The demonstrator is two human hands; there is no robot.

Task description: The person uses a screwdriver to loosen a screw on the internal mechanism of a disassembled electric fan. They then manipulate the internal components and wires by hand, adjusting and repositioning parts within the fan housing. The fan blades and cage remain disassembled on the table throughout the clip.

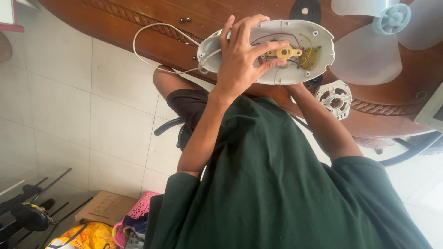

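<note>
Left hand (240, 57) grips the opened fan housing (318, 46) over the desk (152, 32) edge, wiring exposed. Right hand is hidden beneath; grip cannot be told. Blade (369, 50) at 3 o'clock and grey mount (336, 97) at 4 o'clock lie detached: disassembly well advanced.

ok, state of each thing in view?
fan base shell: open, wires and yellow knob part exposed, held over the table edge
left hand: spread across the shell, gripping it
right hand: hidden behind the shell
white cord: loose, looping off the shell
fan blade: detached, lying on the table
round white part: loose on the table
</note>
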